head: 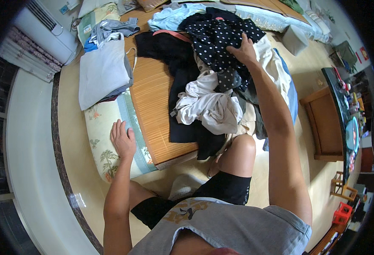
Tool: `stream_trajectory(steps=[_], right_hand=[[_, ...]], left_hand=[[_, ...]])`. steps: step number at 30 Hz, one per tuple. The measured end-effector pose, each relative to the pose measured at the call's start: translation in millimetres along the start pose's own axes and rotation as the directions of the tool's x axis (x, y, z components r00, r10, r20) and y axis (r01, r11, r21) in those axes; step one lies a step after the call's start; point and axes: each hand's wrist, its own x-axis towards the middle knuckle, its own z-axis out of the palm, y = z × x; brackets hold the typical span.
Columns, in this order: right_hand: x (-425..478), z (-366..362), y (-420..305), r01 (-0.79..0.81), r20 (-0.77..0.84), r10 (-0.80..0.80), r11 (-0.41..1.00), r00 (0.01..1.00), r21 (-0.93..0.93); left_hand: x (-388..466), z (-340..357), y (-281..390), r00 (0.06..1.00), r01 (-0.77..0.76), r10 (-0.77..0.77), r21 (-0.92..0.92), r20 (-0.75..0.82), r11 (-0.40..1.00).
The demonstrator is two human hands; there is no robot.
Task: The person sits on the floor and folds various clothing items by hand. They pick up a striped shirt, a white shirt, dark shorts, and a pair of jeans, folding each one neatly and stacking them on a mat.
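Note:
My right hand (245,51) reaches over a black garment with white polka dots (211,40), thumb and fingers apart; whether it touches the cloth I cannot tell. That garment lies on a heap with a crumpled white garment (211,102), black clothing (183,73) and white cloth (270,63). Flat on the patterned mattress edge (101,137) rests my left hand (123,138), holding nothing. Just beyond it is a stack of folded clothes, a light grey piece (102,68) on top. Farther back lies a loose grey garment (110,28).
A bamboo mat (152,95) covers the bed between stack and heap. Light blue cloth (174,17) lies at the back. On the right are a dark-topped wooden cabinet (325,124) bearing several items, a red stool (342,213) and a grey bin-like object (295,40).

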Motion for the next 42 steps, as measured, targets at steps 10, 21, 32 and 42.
stream_trajectory(steps=[10, 21, 32, 42], right_hand=[[57.9, 95.5, -82.1, 0.558, -0.085, -0.599, 0.782, 0.797, -0.279], [193.4, 221.6, 18.6, 0.474, 0.401, -0.309, 0.771, 0.862, -0.425], [239.6, 269.4, -26.8, 0.408, 0.184, -0.401, 0.913, 0.897, 0.002], [209.9, 247.7, -28.8, 0.459, -0.023, -0.459, 0.884, 0.888, 0.086]], left_hand=[[13.1, -4.8, -13.2, 0.996, -0.036, 0.036, -0.002, 0.084, 0.999], [28.5, 4.0, -0.5, 0.997, -0.051, 0.059, -0.123, 0.06, 0.991], [20.6, -10.7, -6.6, 0.997, -0.029, 0.033, -0.071, 0.064, 0.997], [24.3, -7.2, -1.4, 0.997, -0.044, 0.05, -0.096, 0.061, 0.994]])
